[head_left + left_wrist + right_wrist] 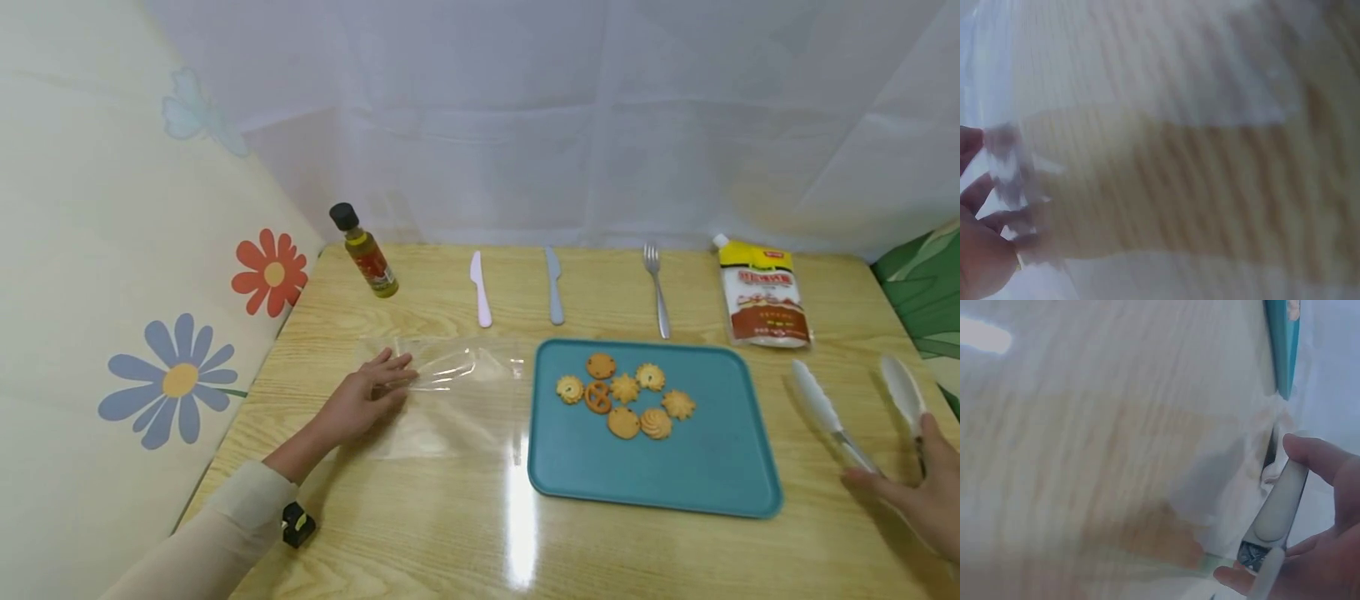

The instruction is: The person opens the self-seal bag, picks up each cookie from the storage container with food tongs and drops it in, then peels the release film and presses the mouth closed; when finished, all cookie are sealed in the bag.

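Observation:
My left hand [366, 398] rests with its fingers on the left part of a clear plastic bag [457, 425] that lies flat on the table. Straight or loosely bent fingers [979, 194] show at the left edge of the left wrist view. On the right, my right hand [930, 496] holds a pair of tongs [819, 398], its thumb on one arm and its fingers on the other. The tongs' two pale tips stand wide apart and point away from me. Between the hands is a blue-green tray [697, 475] with several cookies [625, 387] and a pretzel [597, 397].
Along the back stand or lie an oil bottle [371, 262], a pink knife [481, 292], a grey knife [554, 287], a fork [657, 287] and a spouted pouch [765, 296]. A small black object [297, 525] is by my left sleeve. Cloth walls border the table.

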A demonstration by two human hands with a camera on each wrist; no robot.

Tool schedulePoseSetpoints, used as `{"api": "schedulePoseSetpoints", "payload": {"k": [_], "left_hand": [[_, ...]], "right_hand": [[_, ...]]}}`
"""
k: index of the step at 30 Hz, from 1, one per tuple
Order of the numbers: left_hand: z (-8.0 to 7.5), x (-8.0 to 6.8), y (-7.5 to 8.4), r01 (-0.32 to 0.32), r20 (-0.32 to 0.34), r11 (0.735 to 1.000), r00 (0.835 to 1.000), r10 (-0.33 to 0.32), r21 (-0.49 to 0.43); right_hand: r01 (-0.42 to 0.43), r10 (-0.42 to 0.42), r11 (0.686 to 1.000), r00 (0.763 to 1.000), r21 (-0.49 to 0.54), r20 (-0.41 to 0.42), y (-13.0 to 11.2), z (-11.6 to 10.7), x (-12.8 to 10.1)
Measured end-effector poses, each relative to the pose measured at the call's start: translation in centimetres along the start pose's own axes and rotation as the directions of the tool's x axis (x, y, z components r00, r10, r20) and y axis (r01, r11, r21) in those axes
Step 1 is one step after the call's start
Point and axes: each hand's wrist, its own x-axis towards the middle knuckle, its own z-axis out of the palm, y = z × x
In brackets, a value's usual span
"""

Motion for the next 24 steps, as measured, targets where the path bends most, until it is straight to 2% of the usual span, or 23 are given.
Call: {"api": "schedulePoseSetpoints", "payload": {"k": [3, 6, 12, 18, 24], "left_hand": [[0.3, 0.2, 0.1, -0.007, -0.01, 1.0, 1.0, 0.007, 0.028], [0.7, 0.2, 0.2, -0.011, -0.035, 0.998, 0.999, 0.013, 0.06], [1.4, 0.3, 0.6, -0.012, -0.116, 0.994, 0.993, 0.025, 0.111], [1.8, 0.6, 0.9, -0.012, -0.182, 0.997, 0.983, 0.026, 0.077], [1.8, 0.7, 1.1, 0.01, -0.219, 1.0, 0.976, -0.008, 0.011]], "right_hand": [[0.011, -0.011, 1.0, 1.0, 0.008, 0.025, -0.8, -0.3, 0.1], [-0.012, 0.01, 1.0, 0.997, 0.024, 0.072, -1.7, -0.5, 0.2], [-0.014, 0.006, 0.999, 0.986, 0.048, 0.165, -4.0, -0.9, 0.6], [0.045, -0.043, 0.999, 0.979, -0.006, 0.199, -5.9, -0.8, 1.1], [0.121, -0.111, 0.992, 0.966, -0.028, 0.233, -7.4, -0.1, 1.4]]}}
